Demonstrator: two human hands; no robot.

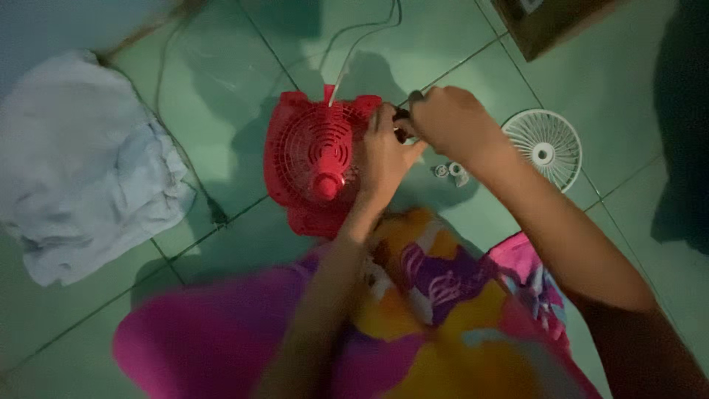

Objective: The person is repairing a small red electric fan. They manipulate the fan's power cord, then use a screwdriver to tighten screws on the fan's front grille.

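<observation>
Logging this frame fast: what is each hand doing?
Left hand: pressed on the red fan housing, steadying it.
Right hand: closed on a small dark tool.

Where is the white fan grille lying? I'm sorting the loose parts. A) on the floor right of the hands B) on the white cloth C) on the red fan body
A: the white grille lies on the green floor, right of both hands, apart from the red fan body.

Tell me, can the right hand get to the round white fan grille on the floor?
Probably yes. The white grille lies on bare tile just right of the right hand, with nothing between them. That hand pinches a small dark tool, so it may need to let go first.
</observation>
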